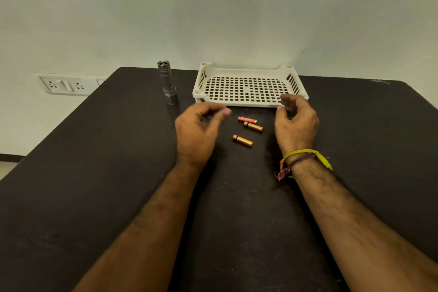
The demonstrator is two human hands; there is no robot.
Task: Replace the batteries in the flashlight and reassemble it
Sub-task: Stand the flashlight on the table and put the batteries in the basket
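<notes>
The left hand (196, 135) floats over the dark surface (94, 185) with its fingers curled loosely, and it holds nothing. The right hand (296, 125) is the same, half curled and empty, with yellow and red threads (305, 156) tied on its wrist.

Between the two hands lie three small batteries. The orange battery (247, 119) is the farthest one. A gold battery (253, 126) lies just beside it, so close they may touch. Another gold battery (242, 140) lies a little nearer, apart from the others. All three lie flat, with their long sides running from left to right and a bit tilted.

Past the left hand lies the flashlight (167, 82). It is silver metal, shiny, with rings around it. It looks to lie flat on the surface, with its long side pointing away, and its wide end by the far edge.

Past the right hand sits a white basket (248, 102) with many square holes. The right hand's fingertips cover a bit of its front rim. Nothing is in the basket.

On the wall at the left is a white plug socket (64, 84).
</notes>
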